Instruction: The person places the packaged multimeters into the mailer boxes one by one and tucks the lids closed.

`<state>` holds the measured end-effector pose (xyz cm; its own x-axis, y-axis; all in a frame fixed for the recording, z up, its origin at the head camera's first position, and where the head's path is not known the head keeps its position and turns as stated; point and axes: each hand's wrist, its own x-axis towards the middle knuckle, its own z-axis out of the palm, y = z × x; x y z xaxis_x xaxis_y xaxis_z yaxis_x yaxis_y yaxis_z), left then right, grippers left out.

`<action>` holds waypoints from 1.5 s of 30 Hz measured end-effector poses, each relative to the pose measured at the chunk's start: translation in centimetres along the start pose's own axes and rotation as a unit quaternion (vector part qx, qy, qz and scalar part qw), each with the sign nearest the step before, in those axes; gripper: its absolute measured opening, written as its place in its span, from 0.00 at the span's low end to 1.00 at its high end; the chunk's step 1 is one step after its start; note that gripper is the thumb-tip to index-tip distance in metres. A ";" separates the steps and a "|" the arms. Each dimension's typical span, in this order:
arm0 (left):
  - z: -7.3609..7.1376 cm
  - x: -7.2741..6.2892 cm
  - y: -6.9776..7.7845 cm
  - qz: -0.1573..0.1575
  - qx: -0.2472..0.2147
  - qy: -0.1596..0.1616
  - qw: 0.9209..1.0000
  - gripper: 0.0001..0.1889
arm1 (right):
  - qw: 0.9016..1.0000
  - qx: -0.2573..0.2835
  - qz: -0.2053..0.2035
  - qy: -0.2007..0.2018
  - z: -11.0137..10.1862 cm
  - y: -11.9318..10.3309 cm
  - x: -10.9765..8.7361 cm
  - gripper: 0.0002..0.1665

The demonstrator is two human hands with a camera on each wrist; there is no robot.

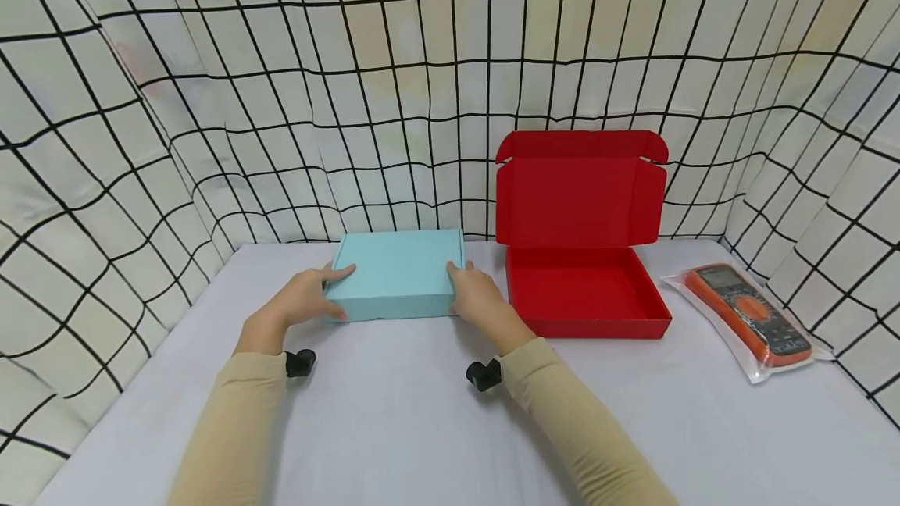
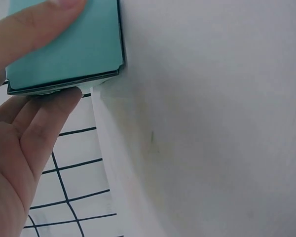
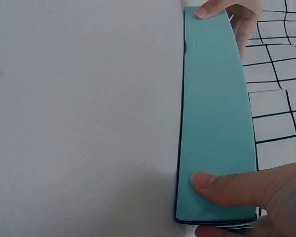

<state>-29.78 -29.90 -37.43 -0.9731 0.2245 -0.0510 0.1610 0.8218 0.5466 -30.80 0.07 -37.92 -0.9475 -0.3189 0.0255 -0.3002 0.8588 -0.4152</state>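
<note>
A closed light blue cardboard box (image 1: 394, 265) lies flat at the back of the white table, its lid down. My left hand (image 1: 301, 299) grips the left end, thumb on the front face and fingers along the short side, as the left wrist view shows. At the opposite end my right hand (image 1: 481, 301) holds the box, with its thumb (image 3: 227, 188) pressed on the front face and other fingers at the short side. In the right wrist view the box's long front face (image 3: 214, 108) stretches between both hands.
Close to the right of the blue box stands an open red box (image 1: 591, 326), its lid raised upright. Farther right lies an orange and black multimeter (image 1: 752, 311) in a clear plastic bag. White cloth with a black grid (image 1: 422, 100) walls the table's back and sides.
</note>
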 end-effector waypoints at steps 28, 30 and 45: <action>0.2 -0.2 0.3 0.009 0.027 0.010 1.000 0.48 | 0.991 -0.108 -0.073 0.022 0.8 -0.1 -0.2 0.43; 0.2 0.0 0.3 0.013 0.030 0.006 0.999 0.48 | 0.991 -0.115 -0.070 0.018 0.6 -0.1 -0.3 0.44; -1.3 -0.4 1.3 -0.008 0.044 -0.047 0.998 0.44 | 0.993 -0.094 -0.071 -0.031 -0.8 0.0 -0.4 0.45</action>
<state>-29.45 -29.61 -35.57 -0.9567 0.2560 -0.1385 0.1643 0.8677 0.4691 -30.52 0.54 -37.24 -0.8875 -0.4606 0.0122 -0.4503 0.8615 -0.2348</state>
